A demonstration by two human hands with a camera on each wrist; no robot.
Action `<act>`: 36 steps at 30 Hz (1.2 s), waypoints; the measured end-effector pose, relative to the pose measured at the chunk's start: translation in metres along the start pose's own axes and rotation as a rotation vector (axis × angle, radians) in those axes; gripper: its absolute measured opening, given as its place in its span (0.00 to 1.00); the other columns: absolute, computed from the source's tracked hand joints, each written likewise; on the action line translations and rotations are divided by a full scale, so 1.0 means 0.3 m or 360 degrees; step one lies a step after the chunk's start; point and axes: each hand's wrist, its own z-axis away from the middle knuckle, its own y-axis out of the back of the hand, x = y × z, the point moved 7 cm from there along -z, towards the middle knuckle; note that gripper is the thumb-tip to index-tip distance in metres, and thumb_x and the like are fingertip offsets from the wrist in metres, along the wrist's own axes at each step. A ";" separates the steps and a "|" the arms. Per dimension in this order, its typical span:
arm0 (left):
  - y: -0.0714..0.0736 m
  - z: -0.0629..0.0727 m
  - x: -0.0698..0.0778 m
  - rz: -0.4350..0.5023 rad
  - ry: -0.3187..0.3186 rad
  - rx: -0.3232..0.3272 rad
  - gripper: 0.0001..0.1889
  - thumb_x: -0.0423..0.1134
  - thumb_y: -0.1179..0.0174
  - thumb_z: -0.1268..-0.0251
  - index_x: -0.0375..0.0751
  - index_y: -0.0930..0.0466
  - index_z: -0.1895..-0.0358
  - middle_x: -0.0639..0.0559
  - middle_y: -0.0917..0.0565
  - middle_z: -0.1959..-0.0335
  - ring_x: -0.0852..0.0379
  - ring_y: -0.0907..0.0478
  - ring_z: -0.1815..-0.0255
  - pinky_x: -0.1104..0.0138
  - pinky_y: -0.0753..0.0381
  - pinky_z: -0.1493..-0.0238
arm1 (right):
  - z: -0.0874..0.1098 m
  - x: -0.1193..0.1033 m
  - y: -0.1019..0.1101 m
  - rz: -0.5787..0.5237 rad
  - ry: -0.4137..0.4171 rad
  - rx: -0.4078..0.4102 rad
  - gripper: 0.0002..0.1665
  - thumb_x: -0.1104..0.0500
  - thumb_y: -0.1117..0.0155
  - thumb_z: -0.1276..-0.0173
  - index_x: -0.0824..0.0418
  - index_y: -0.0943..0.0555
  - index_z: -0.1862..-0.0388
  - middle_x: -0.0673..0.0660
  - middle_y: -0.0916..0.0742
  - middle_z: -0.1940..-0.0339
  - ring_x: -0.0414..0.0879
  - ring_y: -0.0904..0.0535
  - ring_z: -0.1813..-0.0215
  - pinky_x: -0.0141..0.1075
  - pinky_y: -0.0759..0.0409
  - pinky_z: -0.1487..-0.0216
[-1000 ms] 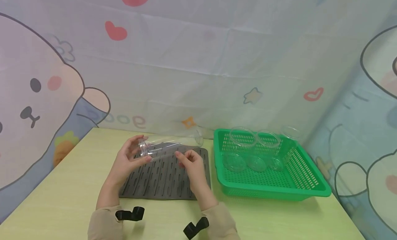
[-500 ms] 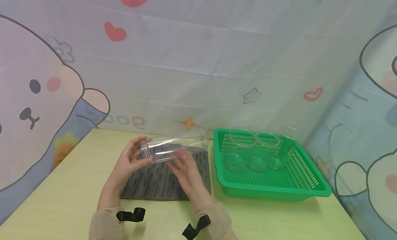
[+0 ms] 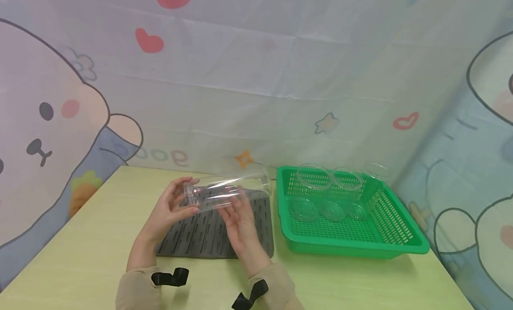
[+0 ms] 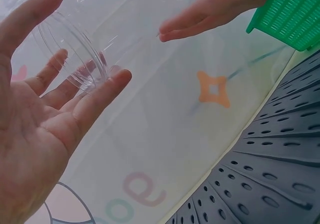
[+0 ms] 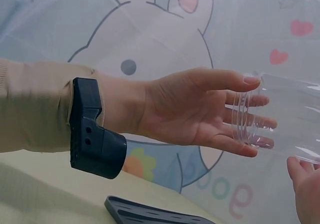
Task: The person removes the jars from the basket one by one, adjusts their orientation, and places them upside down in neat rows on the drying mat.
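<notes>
A clear, see-through jar [image 3: 230, 192] with a ridged neck lies nearly level in the air over a dark grey mat [image 3: 200, 236]. My left hand [image 3: 168, 205] grips its neck end, thumb on one side and fingers round the other. In the left wrist view, the rings of the jar's neck [image 4: 80, 52] sit among those fingers. My right hand [image 3: 240, 223] has its palm turned up, its fairly straight fingers against the underside near the middle of the jar. From the left wrist, the right hand [image 4: 220, 9] appears flat beyond the neck.
Right of the mat stands a green slotted basket [image 3: 356, 247] holding several clear upright containers [image 3: 302, 210] along its back left part. A pale yellow table [image 3: 80, 238] lies beneath everything. Behind it hangs a printed cloth [image 3: 256, 78].
My right hand has gone from curled fingers at the jar's near side to a turned-up palm with straighter fingers under it. The jar has shifted slightly right; my left hand keeps hold of the neck.
</notes>
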 end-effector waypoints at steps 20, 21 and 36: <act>0.069 0.025 -0.019 -0.0111 0.0074 0.0151 0.40 0.28 0.42 0.32 0.42 0.54 0.22 0.49 0.39 0.26 0.74 0.33 0.36 0.80 0.28 0.39 | -0.027 -0.052 -0.037 0.0122 0.0101 -0.0102 0.49 0.63 0.40 0.34 0.60 0.54 0.21 0.67 0.37 0.24 0.56 0.32 0.28 0.32 0.21 0.39; 0.076 0.028 -0.019 -0.0111 0.0070 0.0170 0.39 0.28 0.43 0.31 0.42 0.53 0.22 0.51 0.38 0.27 0.74 0.33 0.36 0.80 0.27 0.39 | -0.033 -0.061 -0.037 0.0147 0.0117 -0.0101 0.48 0.64 0.40 0.33 0.60 0.53 0.21 0.67 0.37 0.24 0.56 0.33 0.28 0.32 0.21 0.39; 0.201 0.100 -0.125 -0.0282 0.0404 0.0523 0.35 0.41 0.41 0.30 0.37 0.45 0.24 0.49 0.32 0.30 0.76 0.29 0.42 0.85 0.27 0.46 | -0.086 -0.141 0.006 0.0550 0.0450 0.0073 0.52 0.68 0.32 0.40 0.57 0.47 0.21 0.61 0.31 0.26 0.56 0.36 0.26 0.37 0.22 0.38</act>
